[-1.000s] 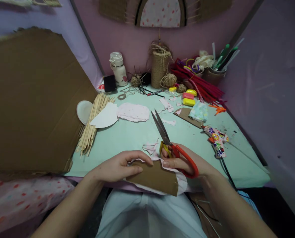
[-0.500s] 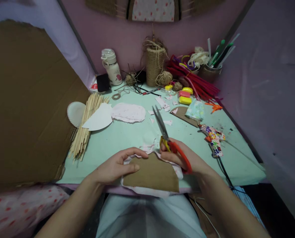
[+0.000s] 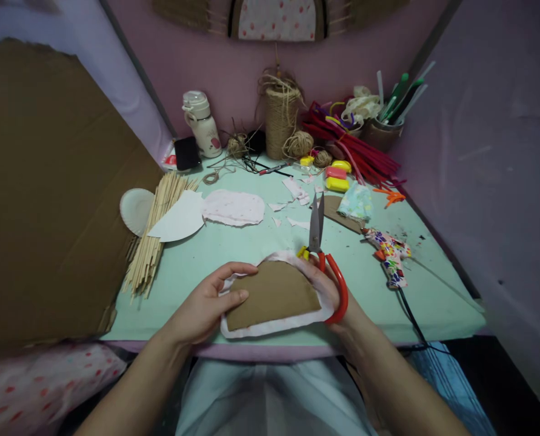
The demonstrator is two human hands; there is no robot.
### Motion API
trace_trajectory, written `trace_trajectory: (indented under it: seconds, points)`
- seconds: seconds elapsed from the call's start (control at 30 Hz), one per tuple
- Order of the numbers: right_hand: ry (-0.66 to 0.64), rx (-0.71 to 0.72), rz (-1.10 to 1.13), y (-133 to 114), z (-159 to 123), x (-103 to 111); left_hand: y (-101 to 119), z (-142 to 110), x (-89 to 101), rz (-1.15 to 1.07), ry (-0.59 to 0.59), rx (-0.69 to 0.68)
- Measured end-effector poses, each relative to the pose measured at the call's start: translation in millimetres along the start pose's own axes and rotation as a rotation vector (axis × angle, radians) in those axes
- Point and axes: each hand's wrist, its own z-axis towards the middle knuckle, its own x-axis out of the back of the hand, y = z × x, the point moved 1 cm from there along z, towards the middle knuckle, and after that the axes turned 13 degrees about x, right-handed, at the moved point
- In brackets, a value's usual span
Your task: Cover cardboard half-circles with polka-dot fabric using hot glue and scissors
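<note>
A half-round piece of brown cardboard [image 3: 274,293] lies on a white fabric piece [image 3: 270,330] whose border shows all around it, both held over the table's front edge. My left hand [image 3: 213,297] grips the left end, thumb on the cardboard and fingers at the upper edge. At the right end, my right hand [image 3: 326,287] supports the fabric edge while holding scissors [image 3: 316,227] with red and yellow handles. The blades point up and away, slightly parted. Some fingers of my right hand are hidden behind the handles and fabric.
Fabric scraps [image 3: 296,191] lie beyond the hands. Left are wooden sticks [image 3: 154,248], a white paper shape [image 3: 181,218] and an oval fabric piece [image 3: 233,207]. A flower-patterned glue gun [image 3: 390,251] with a cable lies right. A bottle [image 3: 203,124] and twine roll [image 3: 281,121] stand behind.
The cardboard and fabric have been lifted and tilted, showing more of the lower border. My right hand has moved up along the edge, and the scissors have turned more upright and right.
</note>
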Motion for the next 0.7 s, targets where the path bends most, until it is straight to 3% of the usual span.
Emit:
trace_trajectory:
  seconds: [0.1,0.2,0.33,0.7]
  points:
    - [-0.049,-0.036,0.003,-1,-1,2,1,-6,-1.6,0.07,0.033,0.007]
    - [-0.148,0.064,-0.197,-4,-2,7,2,-10,-5.5,0.101,0.053,0.025]
    - [-0.287,0.064,-0.338,-9,-2,10,4,-13,-10.5,0.083,0.045,0.085]
    - [-0.266,0.075,-0.346,-5,1,10,6,-10,-12.9,0.04,0.044,0.124]
